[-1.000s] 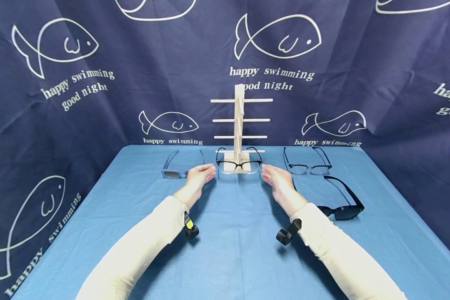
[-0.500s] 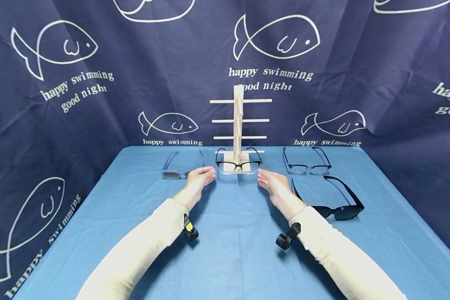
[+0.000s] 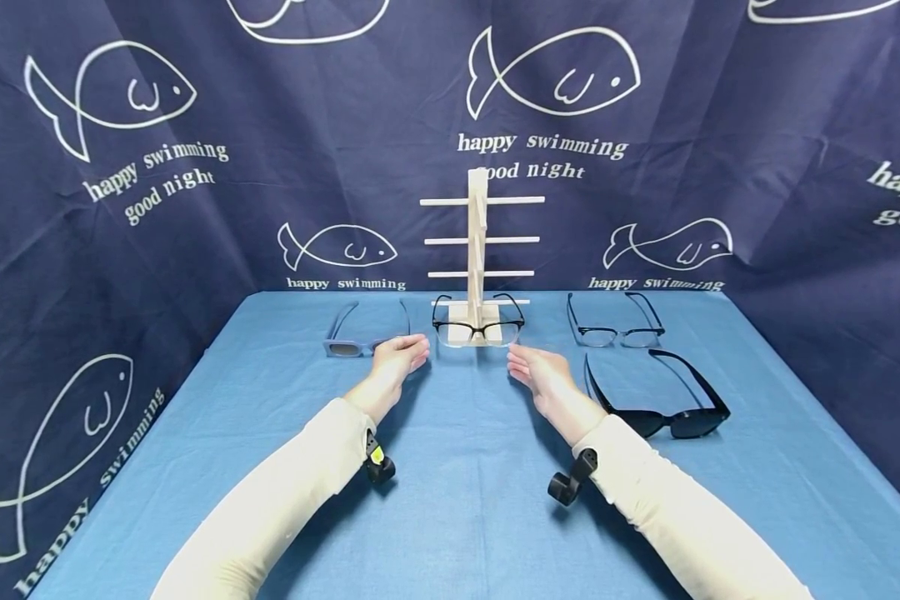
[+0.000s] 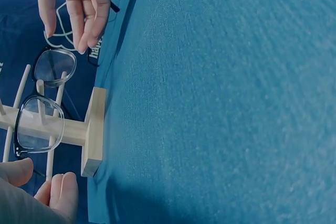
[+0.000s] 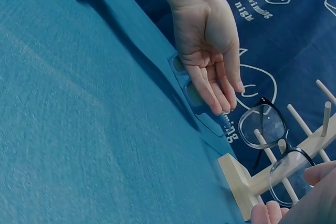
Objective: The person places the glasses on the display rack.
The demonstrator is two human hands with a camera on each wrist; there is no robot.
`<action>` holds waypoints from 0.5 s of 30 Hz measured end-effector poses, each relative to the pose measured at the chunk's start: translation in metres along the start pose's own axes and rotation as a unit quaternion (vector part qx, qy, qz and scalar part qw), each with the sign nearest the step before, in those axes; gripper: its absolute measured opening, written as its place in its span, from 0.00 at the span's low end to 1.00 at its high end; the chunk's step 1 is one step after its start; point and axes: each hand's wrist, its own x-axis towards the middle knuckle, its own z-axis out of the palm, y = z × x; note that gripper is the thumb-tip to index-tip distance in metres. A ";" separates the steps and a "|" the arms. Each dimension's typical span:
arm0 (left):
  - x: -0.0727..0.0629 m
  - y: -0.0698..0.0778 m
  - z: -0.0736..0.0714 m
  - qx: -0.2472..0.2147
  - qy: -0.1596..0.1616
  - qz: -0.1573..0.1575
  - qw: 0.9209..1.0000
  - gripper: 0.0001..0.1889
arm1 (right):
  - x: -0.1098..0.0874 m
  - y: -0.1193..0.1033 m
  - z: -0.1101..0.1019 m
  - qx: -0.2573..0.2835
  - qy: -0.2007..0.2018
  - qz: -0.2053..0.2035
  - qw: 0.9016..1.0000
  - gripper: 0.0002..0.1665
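Black-topped eyeglasses with clear lower rims (image 3: pixel 477 330) hang on the lowest peg of a pale wooden display stand (image 3: pixel 477 225). My left hand (image 3: pixel 396 362) is just left of the glasses, its fingers relaxed and holding nothing. My right hand (image 3: pixel 547 377) is on the other side, slightly below the right lens in the head view, also with nothing in its grasp. In the left wrist view the left thumb and fingers are apart near one end of the glasses (image 4: pixel 52 66). The right wrist view has the right fingertips (image 5: pixel 274 211) close by the other lens.
Blue-framed sunglasses (image 3: pixel 345 348) lie beyond the left hand, partly covered by it. To the right are dark half-rim eyeglasses (image 3: pixel 598 337) and, nearer, large black sunglasses (image 3: pixel 693 423). A blue cloth (image 3: pixel 465 500) covers the table; a dark fish-print curtain (image 3: pixel 390 100) backs it.
My right hand has drifted left and a little toward me, away from the end of the glasses. The left hand has barely moved, and the glasses stay on the stand.
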 end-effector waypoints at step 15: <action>-0.007 -0.001 -0.008 0.006 -0.017 -0.006 1.000 0.21 | -0.005 0.009 0.009 -0.002 0.013 -0.003 1.000 0.27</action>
